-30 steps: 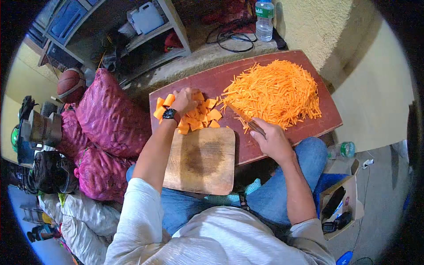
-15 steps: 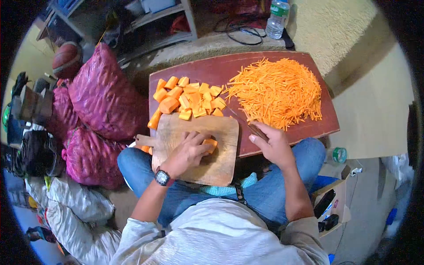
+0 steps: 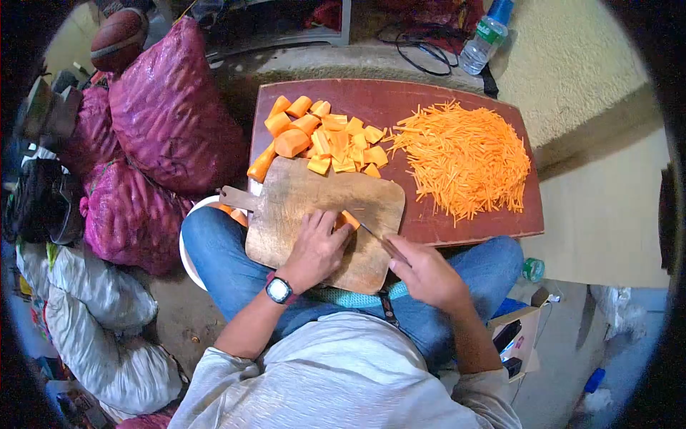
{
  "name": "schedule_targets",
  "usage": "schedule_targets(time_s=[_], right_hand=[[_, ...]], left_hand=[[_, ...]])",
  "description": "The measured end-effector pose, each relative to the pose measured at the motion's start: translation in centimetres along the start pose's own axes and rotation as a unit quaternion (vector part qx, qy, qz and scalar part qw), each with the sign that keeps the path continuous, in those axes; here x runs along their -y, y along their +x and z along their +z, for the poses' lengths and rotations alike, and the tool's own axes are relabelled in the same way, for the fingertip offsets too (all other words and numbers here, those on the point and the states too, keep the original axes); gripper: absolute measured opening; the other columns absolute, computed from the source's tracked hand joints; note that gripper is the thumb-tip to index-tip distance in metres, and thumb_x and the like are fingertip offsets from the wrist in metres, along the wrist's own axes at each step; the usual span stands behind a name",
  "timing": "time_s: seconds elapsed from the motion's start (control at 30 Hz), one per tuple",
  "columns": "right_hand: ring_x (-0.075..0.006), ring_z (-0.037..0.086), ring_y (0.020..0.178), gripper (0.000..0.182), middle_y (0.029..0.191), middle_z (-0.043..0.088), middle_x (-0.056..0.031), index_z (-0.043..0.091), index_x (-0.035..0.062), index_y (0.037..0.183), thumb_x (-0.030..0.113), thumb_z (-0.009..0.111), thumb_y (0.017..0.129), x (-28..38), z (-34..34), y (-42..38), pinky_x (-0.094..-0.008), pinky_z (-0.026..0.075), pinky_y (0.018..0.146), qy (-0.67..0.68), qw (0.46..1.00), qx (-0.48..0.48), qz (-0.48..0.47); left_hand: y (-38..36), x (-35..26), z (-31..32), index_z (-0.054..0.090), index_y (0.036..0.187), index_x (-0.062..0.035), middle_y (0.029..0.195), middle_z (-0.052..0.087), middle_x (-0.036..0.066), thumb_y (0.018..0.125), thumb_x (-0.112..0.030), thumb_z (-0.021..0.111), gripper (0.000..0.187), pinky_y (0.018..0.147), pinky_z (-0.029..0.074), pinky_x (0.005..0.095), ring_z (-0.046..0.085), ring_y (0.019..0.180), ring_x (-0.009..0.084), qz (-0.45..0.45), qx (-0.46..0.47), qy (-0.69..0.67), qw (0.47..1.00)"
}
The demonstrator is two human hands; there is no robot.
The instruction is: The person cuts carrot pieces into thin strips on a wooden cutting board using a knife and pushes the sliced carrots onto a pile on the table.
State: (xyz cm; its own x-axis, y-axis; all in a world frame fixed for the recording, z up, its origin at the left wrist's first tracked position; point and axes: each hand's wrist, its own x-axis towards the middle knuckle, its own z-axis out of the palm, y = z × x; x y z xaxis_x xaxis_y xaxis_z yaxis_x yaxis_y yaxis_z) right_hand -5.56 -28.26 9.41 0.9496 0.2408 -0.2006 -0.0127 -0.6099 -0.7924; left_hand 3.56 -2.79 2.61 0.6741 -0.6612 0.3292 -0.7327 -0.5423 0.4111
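My left hand (image 3: 319, 247), with a watch on its wrist, presses a carrot piece (image 3: 348, 220) against the wooden cutting board (image 3: 286, 207). My right hand (image 3: 426, 273) is wrapped round the handle of a knife (image 3: 379, 239), whose blade reaches the right side of that piece. The board rests partly over my lap and partly on the red table (image 3: 468, 230). Cut carrot chunks (image 3: 293, 143) lie just beyond the board. To their right is a large heap of thin carrot strips (image 3: 468, 161).
Pink mesh sacks (image 3: 175, 107) stand at the left, with a ball (image 3: 119, 39) above them. White sacks (image 3: 107, 343) lie at lower left. A plastic bottle (image 3: 484, 43) and black cable (image 3: 429, 53) are behind the table. An open box (image 3: 516, 339) sits at lower right.
My right hand has brought the knife from the table's edge over to the carrot piece on the board. My left hand stays on the piece. The camera view has shifted.
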Motion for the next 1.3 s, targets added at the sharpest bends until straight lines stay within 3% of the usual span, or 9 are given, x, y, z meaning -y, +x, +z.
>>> schedule_targets(time_s=[0.17, 0.23, 0.37, 0.47, 0.53, 0.73, 1.07, 1.13, 1.3], right_hand=[[-0.046, 0.067, 0.127, 0.048, 0.134, 0.068, -0.0318, 0.054, -0.0064, 0.148, 0.011, 0.065, 0.105, 2.5, 2.0, -1.5, -0.0456, 0.055, 0.105, 0.044, 0.998, 0.014, 0.051], [-0.0525, 0.068, 0.114, 0.046, 0.123, 0.069, -0.0316, 0.051, 0.0018, 0.147, 0.015, 0.064, 0.105, 2.4, 2.9, -1.9, -0.0565, 0.057, 0.093, 0.028, 0.998, -0.052, -0.002], [-0.0473, 0.069, 0.121, 0.049, 0.129, 0.069, -0.0316, 0.052, -0.0051, 0.149, 0.014, 0.065, 0.106, 4.0, 2.9, -1.9, -0.0495, 0.056, 0.1, 0.023, 0.998, -0.025, 0.058], [-0.0492, 0.07, 0.114, 0.049, 0.123, 0.071, -0.0306, 0.052, -0.0037, 0.149, 0.015, 0.065, 0.106, 4.4, 2.6, -1.8, -0.0524, 0.057, 0.094, -0.003, 0.997, -0.002, 0.081], [-0.0525, 0.072, 0.105, 0.053, 0.124, 0.07, -0.0305, 0.045, 0.0042, 0.155, 0.02, 0.062, 0.107, 4.0, 2.6, -2.0, -0.0597, 0.059, 0.089, -0.019, 0.997, 0.012, 0.075], [-0.0535, 0.071, 0.105, 0.052, 0.123, 0.071, -0.0302, 0.045, 0.0053, 0.154, 0.026, 0.059, 0.109, 4.9, 1.3, -1.7, -0.0606, 0.058, 0.088, -0.042, 0.987, 0.065, 0.143], [-0.0512, 0.071, 0.104, 0.038, 0.115, 0.072, -0.0301, 0.053, 0.0027, 0.142, 0.017, 0.061, 0.107, 4.3, 2.5, 0.8, -0.0583, 0.057, 0.084, -0.024, 0.996, -0.001, 0.083], [-0.0515, 0.071, 0.106, 0.037, 0.114, 0.072, -0.0306, 0.053, 0.0021, 0.141, 0.017, 0.061, 0.108, 5.7, 1.5, 0.3, -0.0578, 0.057, 0.085, -0.01, 0.982, 0.07, 0.177], [-0.053, 0.07, 0.106, 0.038, 0.114, 0.071, -0.0327, 0.052, 0.0026, 0.142, 0.018, 0.059, 0.108, 3.7, 3.1, 2.2, -0.0583, 0.056, 0.085, -0.027, 0.996, 0.006, 0.082]], left_hand=[[-0.8, 0.6, -0.4, 0.072, 0.123, 0.0003, 0.125, 0.06, 0.02, 0.076, -0.008, 0.076, 0.048, 0.101, 0.048, 0.0497, 0.057, 0.116, 0.0391, 0.004, 0.022, -0.055, 0.998], [-0.8, 0.3, -0.7, 0.072, 0.123, 0.0013, 0.125, 0.06, 0.02, 0.077, -0.008, 0.075, 0.047, 0.103, 0.048, 0.0498, 0.057, 0.117, 0.0393, 0.005, 0.024, -0.045, 0.999], [-0.7, 0.1, -0.3, 0.073, 0.121, 0.0034, 0.125, 0.061, 0.019, 0.08, -0.007, 0.071, 0.043, 0.106, 0.048, 0.0501, 0.056, 0.119, 0.0389, 0.013, 0.031, -0.011, 0.999], [-0.8, 0.3, -0.1, 0.073, 0.12, 0.0044, 0.122, 0.061, 0.018, 0.083, -0.007, 0.068, 0.039, 0.104, 0.048, 0.0497, 0.055, 0.117, 0.038, 0.018, 0.039, 0.003, 0.999], [-0.8, 0.2, -0.3, 0.074, 0.119, 0.0045, 0.121, 0.061, 0.017, 0.083, -0.008, 0.067, 0.038, 0.103, 0.048, 0.0496, 0.055, 0.116, 0.0377, 0.019, 0.05, 0.003, 0.999], [-0.6, 0.1, 0.0, 0.075, 0.116, 0.0052, 0.119, 0.061, 0.016, 0.085, -0.009, 0.066, 0.036, 0.101, 0.049, 0.0487, 0.056, 0.112, 0.0367, 0.016, 0.047, -0.008, 0.999], [-0.7, 0.4, 0.4, 0.075, 0.12, 0.0036, 0.115, 0.063, 0.015, 0.086, -0.011, 0.068, 0.038, 0.101, 0.05, 0.0488, 0.056, 0.114, 0.0362, 0.007, 0.026, -0.022, 0.999], [-0.8, 0.5, 0.5, 0.075, 0.12, 0.003, 0.115, 0.063, 0.014, 0.086, -0.011, 0.069, 0.038, 0.1, 0.05, 0.0487, 0.056, 0.113, 0.0357, 0.006, 0.022, -0.018, 1.0], [-1.0, 0.2, 0.3, 0.075, 0.122, 0.0016, 0.114, 0.063, 0.013, 0.086, -0.012, 0.07, 0.039, 0.097, 0.049, 0.0481, 0.056, 0.11, 0.0346, -0.008, 0.03, -0.009, 0.999]])
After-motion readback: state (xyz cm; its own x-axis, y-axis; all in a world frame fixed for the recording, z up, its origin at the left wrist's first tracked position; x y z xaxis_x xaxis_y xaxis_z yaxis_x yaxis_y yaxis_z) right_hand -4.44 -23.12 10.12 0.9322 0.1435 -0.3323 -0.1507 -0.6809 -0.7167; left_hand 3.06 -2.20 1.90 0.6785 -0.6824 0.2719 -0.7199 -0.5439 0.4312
